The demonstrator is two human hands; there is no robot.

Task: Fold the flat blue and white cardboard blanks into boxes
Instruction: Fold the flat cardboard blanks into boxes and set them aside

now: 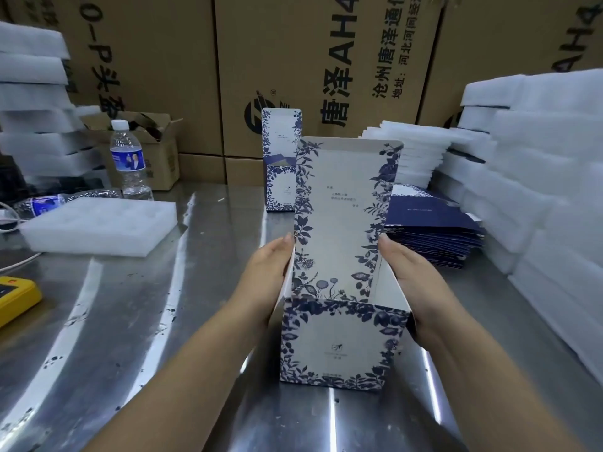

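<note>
box (339,340) upright on steel table (156,321), lid flap up. left hand (270,272) and right hand (412,278) press its sides, fingers straight. second box (281,164) behind, lid up too.

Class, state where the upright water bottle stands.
In the head view, the upright water bottle stands far left, in front of a small open carton and behind a white foam tray.

A box (342,340) stands on the counter (163,321) between the left hand (267,275) and right hand (414,282). Behind it, slightly left, stands the other box (281,187). A stack of blanks (430,230) lies to its right, a foam tray (98,226) to its left, with a bottle (129,158) behind the tray.
</note>
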